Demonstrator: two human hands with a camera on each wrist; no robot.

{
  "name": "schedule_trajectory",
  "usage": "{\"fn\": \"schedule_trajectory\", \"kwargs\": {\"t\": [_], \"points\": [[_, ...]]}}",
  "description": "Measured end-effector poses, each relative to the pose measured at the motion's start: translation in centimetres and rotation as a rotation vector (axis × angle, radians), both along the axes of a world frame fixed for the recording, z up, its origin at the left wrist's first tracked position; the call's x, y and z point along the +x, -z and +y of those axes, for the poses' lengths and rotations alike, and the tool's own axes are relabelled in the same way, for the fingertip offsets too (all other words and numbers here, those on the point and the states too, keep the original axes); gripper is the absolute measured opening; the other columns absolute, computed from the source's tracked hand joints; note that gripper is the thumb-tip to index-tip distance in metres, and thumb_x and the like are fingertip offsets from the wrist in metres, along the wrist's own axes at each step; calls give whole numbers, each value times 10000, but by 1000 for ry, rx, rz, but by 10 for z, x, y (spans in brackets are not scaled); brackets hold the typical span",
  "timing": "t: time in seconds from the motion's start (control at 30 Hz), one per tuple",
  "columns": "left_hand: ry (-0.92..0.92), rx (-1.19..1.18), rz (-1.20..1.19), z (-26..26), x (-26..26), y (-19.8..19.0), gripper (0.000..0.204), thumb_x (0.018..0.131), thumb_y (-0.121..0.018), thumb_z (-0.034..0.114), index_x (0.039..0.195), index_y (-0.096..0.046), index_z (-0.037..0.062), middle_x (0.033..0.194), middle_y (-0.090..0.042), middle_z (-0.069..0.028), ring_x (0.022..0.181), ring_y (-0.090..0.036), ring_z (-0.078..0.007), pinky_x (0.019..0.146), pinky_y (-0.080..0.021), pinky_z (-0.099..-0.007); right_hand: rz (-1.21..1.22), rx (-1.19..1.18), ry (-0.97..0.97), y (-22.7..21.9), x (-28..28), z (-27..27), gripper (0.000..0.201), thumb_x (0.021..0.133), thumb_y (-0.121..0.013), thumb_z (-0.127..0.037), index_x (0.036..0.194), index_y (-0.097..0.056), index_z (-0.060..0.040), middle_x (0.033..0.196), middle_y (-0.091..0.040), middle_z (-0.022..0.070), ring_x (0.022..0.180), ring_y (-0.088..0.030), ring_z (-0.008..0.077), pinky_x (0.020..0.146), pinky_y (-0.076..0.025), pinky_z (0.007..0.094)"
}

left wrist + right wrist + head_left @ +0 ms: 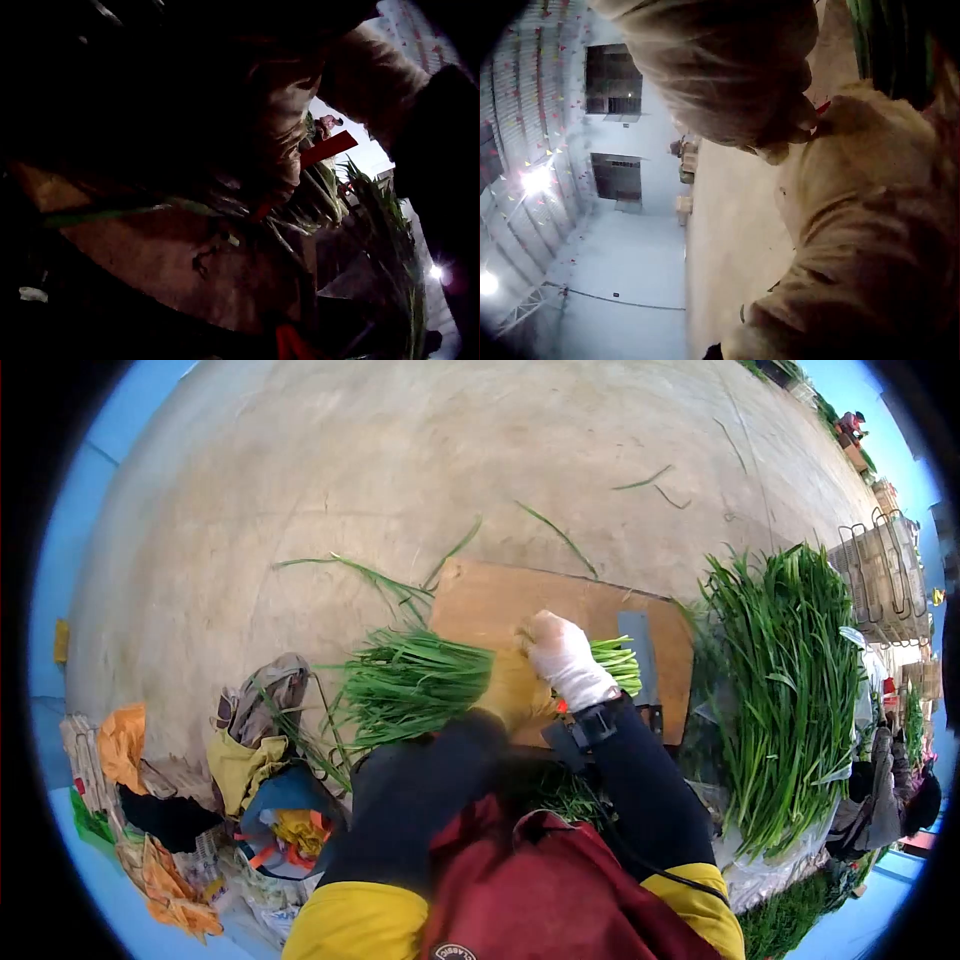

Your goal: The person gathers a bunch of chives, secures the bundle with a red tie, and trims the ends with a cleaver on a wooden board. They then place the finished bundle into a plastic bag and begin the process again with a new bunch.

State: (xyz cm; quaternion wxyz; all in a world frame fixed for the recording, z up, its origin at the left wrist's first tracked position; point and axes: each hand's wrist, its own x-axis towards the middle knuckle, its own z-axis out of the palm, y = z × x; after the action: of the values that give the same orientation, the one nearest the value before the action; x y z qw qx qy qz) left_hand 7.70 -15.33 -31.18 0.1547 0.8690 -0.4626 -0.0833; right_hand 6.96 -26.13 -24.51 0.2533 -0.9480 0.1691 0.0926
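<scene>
A bunch of long green leaves (415, 678) lies across a wooden board (490, 595), its pale stem ends (618, 665) to the right. My left hand (512, 688), in a yellowish glove, curls round the bunch. Above it, my right hand (566, 658), in a whitish glove, has curled fingers touching the left hand. A red strip (330, 150) sticks out beside the left hand (281, 142) in the left wrist view. Its red edge (823, 107) shows at the fingertips of the right hand (720, 67), which seem to pinch it. A cleaver (637, 645) rests on the board's right side.
A large pile of green leaves (790, 690) lies right of the board, with a wire rack (885, 580) beyond. Loose leaves (560, 540) are scattered on the floor. Cloths and an open bag (290, 825) lie at the left. A blue wall (622, 262) stands in the background.
</scene>
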Motion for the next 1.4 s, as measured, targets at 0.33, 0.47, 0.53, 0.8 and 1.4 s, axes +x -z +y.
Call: {"fn": "schedule_trajectory", "kwargs": {"t": [0.33, 0.47, 0.53, 0.8, 1.4], "points": [[55, -137, 229, -10, 18, -22, 596, 640, -816, 299, 1171, -581, 164, 1008, -680, -105, 946, -650, -351, 776, -523, -438, -230, 115, 20, 7, -103, -17, 236, 880, -644, -258, 1068, -705, -129, 900, -640, 137, 873, -631, 340, 755, -505, 425], [117, -63, 197, -13, 22, -21, 646, 651, -803, 289, 1238, -560, 171, 1022, -678, -123, 964, -644, -359, 792, -520, -442, -187, -9, -4, 6, -104, -9, 278, 848, -668, -195, 1123, -698, -160, 908, -630, 101, 885, -628, 312, 776, -509, 401], [138, -76, 182, -15, 25, -14, 667, 662, -795, 290, 1273, -550, 180, 1035, -675, -133, 963, -642, -361, 789, -516, -446, -161, -92, -25, 3, -104, -8, 279, 851, -658, -185, 1127, -696, -168, 913, -629, 88, 877, -627, 316, 777, -512, 403], [120, 51, 218, -18, 23, -49, 519, 679, -781, 278, 1144, -583, 159, 984, -676, -138, 943, -645, -364, 743, -507, -467, -233, -14, 32, 25, -101, -13, 162, 853, -643, -154, 990, -708, -98, 933, -636, 110, 877, -631, 324, 768, -522, 407], [83, 28, 185, -25, 10, -43, 513, 749, -713, 307, 1191, -550, 103, 1044, -670, -133, 975, -653, -329, 789, -531, -447, -406, 199, 200, 19, -99, -15, 189, 898, -600, -176, 1050, -677, -94, 1036, -646, 150, 1002, -605, 354, 862, -486, 418]]}}
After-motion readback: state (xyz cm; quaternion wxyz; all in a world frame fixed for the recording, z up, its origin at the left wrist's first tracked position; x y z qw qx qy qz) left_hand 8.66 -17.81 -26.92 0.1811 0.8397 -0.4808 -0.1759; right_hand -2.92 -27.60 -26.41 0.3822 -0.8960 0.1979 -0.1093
